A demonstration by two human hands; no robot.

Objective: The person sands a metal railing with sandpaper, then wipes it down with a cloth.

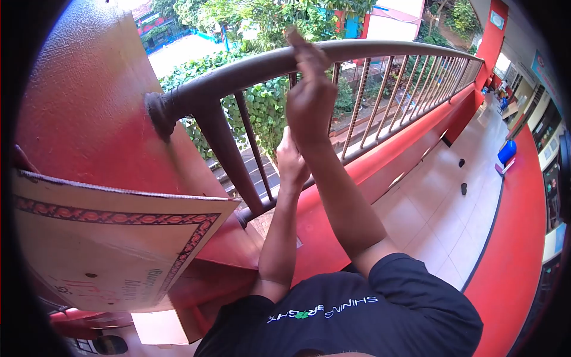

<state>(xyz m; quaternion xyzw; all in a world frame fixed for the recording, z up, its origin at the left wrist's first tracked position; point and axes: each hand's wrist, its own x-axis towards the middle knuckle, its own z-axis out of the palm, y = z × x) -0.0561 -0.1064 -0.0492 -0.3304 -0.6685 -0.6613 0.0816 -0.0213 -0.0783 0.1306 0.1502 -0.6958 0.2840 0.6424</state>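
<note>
My right hand (311, 98) is raised in front of the brown metal handrail (250, 74). Its fingers are bunched together, with one fingertip reaching above the rail; whatever they may hold is too small to make out. Lower down and partly behind my right wrist, my left hand (290, 157) is closed at a thin upright railing bar (292, 80). Its thumb points up, while its other fingers are mostly hidden.
A cardboard sheet (119, 244) with a printed border stands at the left beside a red pillar (89, 107). The railing runs along a red low wall (410, 125). Right of it lies a tiled walkway (428, 220) with dark shoes (463, 188) and a blue object (507, 152).
</note>
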